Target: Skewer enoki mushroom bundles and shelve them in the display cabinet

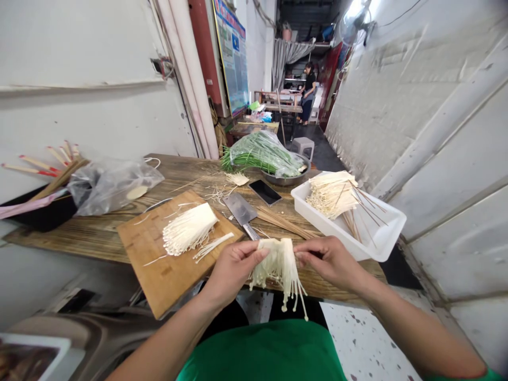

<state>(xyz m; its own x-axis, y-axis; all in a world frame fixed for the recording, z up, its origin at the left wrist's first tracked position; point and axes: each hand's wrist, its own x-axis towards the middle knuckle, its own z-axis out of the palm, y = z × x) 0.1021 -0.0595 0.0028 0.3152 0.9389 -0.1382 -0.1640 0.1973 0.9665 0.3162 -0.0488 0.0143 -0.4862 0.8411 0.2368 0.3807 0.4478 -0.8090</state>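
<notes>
In front of me, a thin bunch of enoki mushrooms (278, 262) hangs with its caps down. My left hand (238, 264) pinches its top left edge between thumb and fingers. At the bunch's right edge, my right hand (327, 259) is closed in a pinch; whatever is in its fingertips is too small to make out. A larger enoki clump (190, 230) lies on the wooden cutting board (154, 280) to the left. Bamboo skewers (286, 222) and a cleaver (240, 209) rest beyond my hands. Skewered enoki (333, 193) fill part of the white tray (381, 246) at right.
A phone (265, 192) lies near the cleaver. Bagged green chives (265, 153) sit on a metal bowl (286, 179) at the table's far end. A black container (43, 214) and a plastic bag (115, 185) stand left. Another person (308, 92) is far back.
</notes>
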